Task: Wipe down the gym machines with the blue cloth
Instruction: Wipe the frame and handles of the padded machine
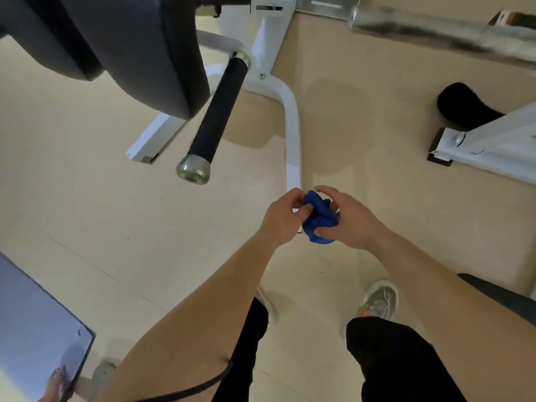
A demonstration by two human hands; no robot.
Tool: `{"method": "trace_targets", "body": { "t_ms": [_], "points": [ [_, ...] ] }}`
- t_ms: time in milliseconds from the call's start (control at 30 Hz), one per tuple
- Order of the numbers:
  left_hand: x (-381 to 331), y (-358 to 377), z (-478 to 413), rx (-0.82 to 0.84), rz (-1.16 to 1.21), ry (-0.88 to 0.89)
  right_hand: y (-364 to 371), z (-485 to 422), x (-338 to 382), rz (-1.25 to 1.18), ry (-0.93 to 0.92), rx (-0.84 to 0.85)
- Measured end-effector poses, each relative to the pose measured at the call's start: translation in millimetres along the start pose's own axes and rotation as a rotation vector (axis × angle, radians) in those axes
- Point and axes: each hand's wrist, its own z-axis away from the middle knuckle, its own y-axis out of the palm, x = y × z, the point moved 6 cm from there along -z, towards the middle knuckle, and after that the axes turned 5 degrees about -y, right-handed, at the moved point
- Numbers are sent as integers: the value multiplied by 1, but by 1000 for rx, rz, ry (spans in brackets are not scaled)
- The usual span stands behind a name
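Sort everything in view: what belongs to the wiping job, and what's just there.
Job: blue cloth, bunched between left hand and right hand; black handle; white frame; black seat pad.
Just there: shoe; shiny panel, lower left.

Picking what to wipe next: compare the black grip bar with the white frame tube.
The black grip bar is straight; the white frame tube curves. The grip bar has silver caps at both ends; the frame tube is plain white. The grip bar's near end shows fully; the frame tube's is hidden behind the left hand and blue cloth. Both are round bars.
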Motion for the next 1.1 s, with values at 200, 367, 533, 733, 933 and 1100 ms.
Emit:
{"method": "trace_targets", "body": {
  "t_ms": [200,367,533,733,933,1100],
  "points": [
    [55,23,-104,-56,-163,95,26,-103,-107,-76,141,75],
    [100,12,-187,-112,-428,154,34,-186,-169,212,15,37],
    [134,2,-257,-149,-608,162,32,-261,-184,287,-182,-131],
    [140,-9,-329,-212,-425,119,21,-335,-201,431,-194,-95],
    [154,-19,-344,-269,-339,143,-19,-360,-214,257,-154,-191],
    [183,-27,-357,-472,-408,123,-1,-373,-229,352,-175,-462]
  ]
}}
